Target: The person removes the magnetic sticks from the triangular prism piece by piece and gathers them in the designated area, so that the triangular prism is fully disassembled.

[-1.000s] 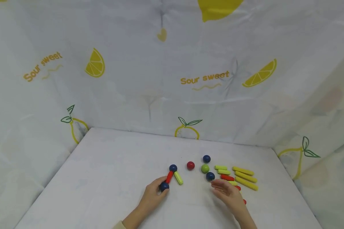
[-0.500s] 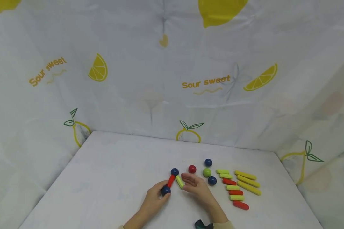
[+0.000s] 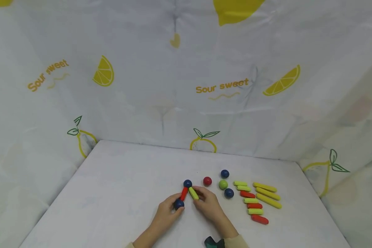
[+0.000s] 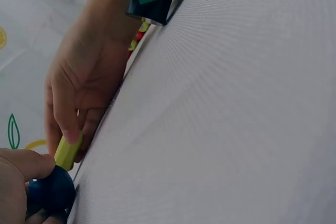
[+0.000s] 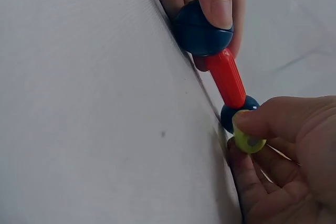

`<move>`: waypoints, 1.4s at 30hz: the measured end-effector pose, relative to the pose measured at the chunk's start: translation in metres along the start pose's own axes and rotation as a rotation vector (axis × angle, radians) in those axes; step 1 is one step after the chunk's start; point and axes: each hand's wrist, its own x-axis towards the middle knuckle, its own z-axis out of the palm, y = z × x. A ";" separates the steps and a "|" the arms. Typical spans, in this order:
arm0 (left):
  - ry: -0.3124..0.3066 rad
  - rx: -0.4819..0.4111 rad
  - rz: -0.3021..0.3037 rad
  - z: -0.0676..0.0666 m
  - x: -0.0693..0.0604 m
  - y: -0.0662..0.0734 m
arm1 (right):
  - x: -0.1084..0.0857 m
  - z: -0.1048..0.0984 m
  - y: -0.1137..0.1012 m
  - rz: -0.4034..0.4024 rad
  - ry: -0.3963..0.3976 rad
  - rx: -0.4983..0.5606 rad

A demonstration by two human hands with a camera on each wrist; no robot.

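My left hand (image 3: 164, 215) grips a dark blue ball (image 3: 179, 204), thumb and fingers around it. From that ball a short red rod (image 3: 184, 193) runs to a second blue ball (image 3: 187, 183) farther back. My right hand (image 3: 212, 207) pinches a short yellow-green rod (image 3: 193, 193) between thumb and fingers. The far end of this rod meets the second ball, so the two rods form a narrow V. Up close in the right wrist view, the yellow-green rod (image 5: 250, 143) shows a round grey spot on its near end and partly hides the second ball (image 5: 228, 119).
Right of the hands lie a red ball (image 3: 207, 181), a green ball (image 3: 223, 184) and two blue balls (image 3: 229, 193). Beyond them is a column of short red and yellow-green rods (image 3: 255, 206), beside three longer yellow rods (image 3: 268, 200). A lemon-print cloth (image 3: 161, 86) hangs behind the white table (image 3: 127, 179).
My right hand has moved left from beside the loose balls to the yellow-green rod and now pinches it. My left hand keeps its hold on the near blue ball.
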 end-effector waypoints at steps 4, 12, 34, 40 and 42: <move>0.000 -0.004 -0.008 0.001 -0.001 0.000 | 0.000 -0.004 0.001 0.022 -0.036 0.061; 0.000 -0.018 -0.035 0.000 0.000 0.000 | -0.001 -0.012 0.000 0.030 -0.112 0.135; -0.008 -0.036 -0.023 -0.001 0.000 0.000 | -0.096 -0.123 0.009 0.462 0.251 0.139; -0.018 -0.023 -0.039 0.000 -0.001 0.001 | -0.129 -0.151 0.034 0.625 0.293 0.069; -0.020 -0.023 -0.047 0.000 -0.002 0.002 | -0.135 -0.155 0.042 0.664 0.291 0.018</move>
